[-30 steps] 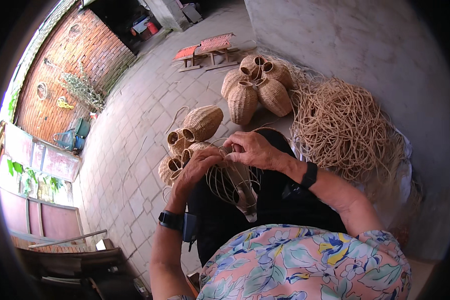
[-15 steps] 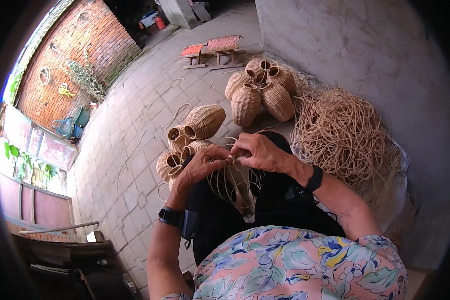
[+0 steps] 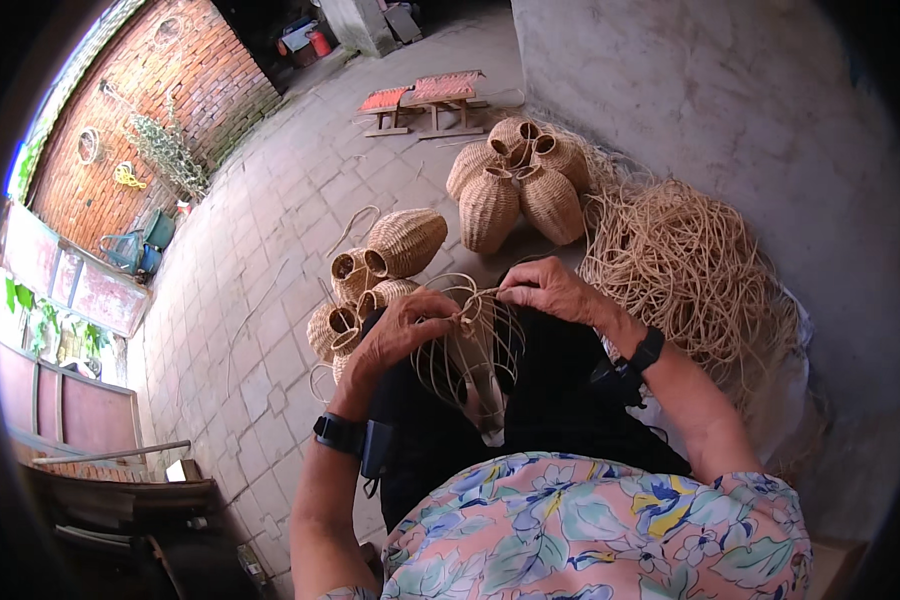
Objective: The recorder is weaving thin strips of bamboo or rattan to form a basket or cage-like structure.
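My left hand [image 3: 406,328] is closed in a pinch on a knotted spot of pale woven strands, just above my knees. Between my knees stands an open frame of thin curved strands [image 3: 519,342], its loops spreading out below the knot. My right hand [image 3: 552,288] pinches a straw strand [image 3: 486,291], drawn out to the right from the knot. Beyond my left hand lie several finished-looking woven vases [image 3: 408,243] with round dark mouths, some partly hidden by my hand.
Farther off, another cluster of woven vases [image 3: 490,212] stands by the grey wall [image 3: 710,90]. A big tangled heap of straw cord [image 3: 685,270] lies to the right. Low stools with red woven seats [image 3: 445,88] stand at the back on the paved floor [image 3: 270,230].
My right hand has moved right, away from my left hand, pulling the strand out between them. My left hand stays nearly in place at the knot.
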The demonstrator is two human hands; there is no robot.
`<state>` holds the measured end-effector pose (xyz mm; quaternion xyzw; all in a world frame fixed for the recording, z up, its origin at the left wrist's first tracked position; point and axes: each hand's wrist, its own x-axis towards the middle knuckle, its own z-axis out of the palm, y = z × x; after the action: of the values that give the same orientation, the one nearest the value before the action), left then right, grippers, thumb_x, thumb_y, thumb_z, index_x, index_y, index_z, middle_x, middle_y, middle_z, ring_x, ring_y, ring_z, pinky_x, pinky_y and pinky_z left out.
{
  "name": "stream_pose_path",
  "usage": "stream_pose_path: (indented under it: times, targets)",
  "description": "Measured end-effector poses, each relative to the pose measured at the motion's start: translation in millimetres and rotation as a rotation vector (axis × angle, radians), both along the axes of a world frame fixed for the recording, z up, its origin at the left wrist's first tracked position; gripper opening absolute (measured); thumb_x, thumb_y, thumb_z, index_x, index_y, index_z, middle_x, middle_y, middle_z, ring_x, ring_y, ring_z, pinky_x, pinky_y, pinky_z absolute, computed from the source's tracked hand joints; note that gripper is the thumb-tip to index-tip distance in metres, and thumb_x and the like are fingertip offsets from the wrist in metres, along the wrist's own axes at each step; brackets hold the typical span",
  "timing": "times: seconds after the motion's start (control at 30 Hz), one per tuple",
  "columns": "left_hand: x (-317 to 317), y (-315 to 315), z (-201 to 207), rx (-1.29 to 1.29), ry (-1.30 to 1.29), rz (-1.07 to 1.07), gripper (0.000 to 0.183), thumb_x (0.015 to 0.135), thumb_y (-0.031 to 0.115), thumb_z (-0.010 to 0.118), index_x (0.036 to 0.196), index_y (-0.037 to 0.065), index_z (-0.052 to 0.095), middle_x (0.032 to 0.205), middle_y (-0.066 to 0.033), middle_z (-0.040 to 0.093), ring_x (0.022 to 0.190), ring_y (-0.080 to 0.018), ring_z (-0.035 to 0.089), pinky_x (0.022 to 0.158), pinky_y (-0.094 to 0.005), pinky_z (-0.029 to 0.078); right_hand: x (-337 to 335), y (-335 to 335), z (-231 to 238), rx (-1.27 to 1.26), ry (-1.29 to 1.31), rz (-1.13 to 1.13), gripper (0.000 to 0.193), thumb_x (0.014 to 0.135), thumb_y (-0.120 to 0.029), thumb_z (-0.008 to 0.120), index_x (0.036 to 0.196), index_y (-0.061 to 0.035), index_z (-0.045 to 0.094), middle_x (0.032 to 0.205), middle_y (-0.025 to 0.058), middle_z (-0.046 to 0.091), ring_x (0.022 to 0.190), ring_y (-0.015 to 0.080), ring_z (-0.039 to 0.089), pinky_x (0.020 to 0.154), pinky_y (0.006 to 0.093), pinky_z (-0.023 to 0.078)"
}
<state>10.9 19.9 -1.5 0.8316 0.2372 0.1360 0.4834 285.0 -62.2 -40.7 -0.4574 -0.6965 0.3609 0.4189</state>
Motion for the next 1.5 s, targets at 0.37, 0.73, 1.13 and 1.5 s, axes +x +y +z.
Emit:
stream_pose_path:
  times: [0.37,0.73,1.13,1.5]
  targets:
    - [2,-1,3,0.039,0.029,-0.012,0.025,0.083,0.020,0.070,0.100,0.002,0.072,0.102,-0.0076,0.069,0.104,-0.0207,0.062,0.094,-0.0350,0.047,-19,36,35,0.177,-0.071,-0.268,0.013,0.093,-0.020,0.068,0.097,-0.0074,0.070,0.079,0.0093,0.071,0.071,0.0191,0.068,0.067,0.0319,0.051]
    - [2,-2,-5,-0.094,0.025,0.053,0.020,0.087,0.016,0.070,0.101,0.001,0.071,0.101,-0.0074,0.068,0.095,-0.0159,0.063,0.087,-0.0330,0.051,-57,40,95,0.860,-0.383,-0.249,0.010,0.080,-0.019,0.072,0.081,-0.0108,0.067,0.084,0.0036,0.061,0.088,0.0231,0.062,0.076,0.0358,0.051]
    - [17,-11,-24,0.284,-0.089,0.204,0.027,0.085,0.029,0.069,0.087,0.002,0.071,0.081,-0.0136,0.062,0.081,-0.0300,0.062,0.072,-0.0415,0.049,-50,-9,76,0.744,-0.297,-0.514,0.017,0.080,-0.006,0.074,0.094,-0.0046,0.063,0.094,0.0108,0.060,0.089,0.0322,0.059,0.083,0.0450,0.047]
    - [14,-11,-18,-0.127,-0.067,0.246,0.022,0.090,0.023,0.069,0.096,0.003,0.075,0.085,-0.0070,0.069,0.079,-0.0125,0.063,0.072,-0.0310,0.052,-72,-29,-5,0.208,-0.192,-0.354,0.029,0.079,-0.021,0.080,0.095,-0.0066,0.061,0.080,0.0145,0.066,0.075,0.0351,0.068,0.064,0.0435,0.053]
